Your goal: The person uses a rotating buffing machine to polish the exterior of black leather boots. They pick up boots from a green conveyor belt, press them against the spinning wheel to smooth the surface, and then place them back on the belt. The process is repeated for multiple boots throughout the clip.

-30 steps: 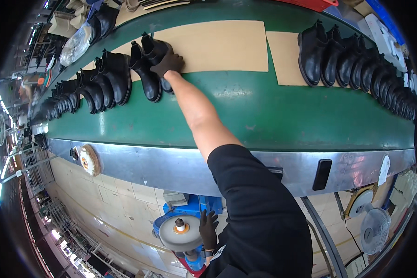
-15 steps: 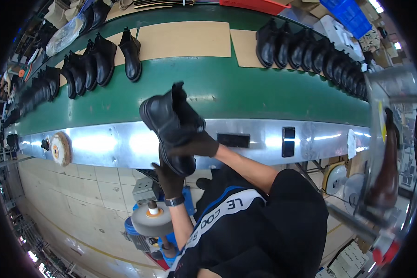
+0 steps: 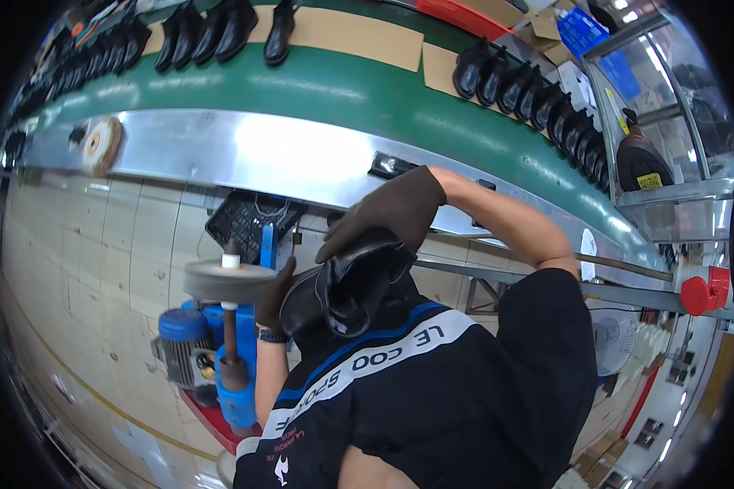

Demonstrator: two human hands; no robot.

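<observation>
A black leather ankle boot is held close to my chest, its dark opening turned up and the toe end pointing left. My right hand, in a brown glove, is curved over the boot's far side. On the left, my gloved left hand, with a watch at the wrist, grips the toe end; part of its fingers is hidden by the boot. Just left of that hand stands a grey polishing wheel on an upright spindle, apart from the boot.
A blue motor machine carries the wheel. Beyond it, a metal-edged green bench holds black boots on cardboard. A round buffing wheel and a dark phone lie by the metal edge. On the right is a metal-framed rack.
The boot has come from over the bench edge back to my chest, with its opening now facing up. Both hands moved along with it, and the view has turned and shifted toward the machine.
</observation>
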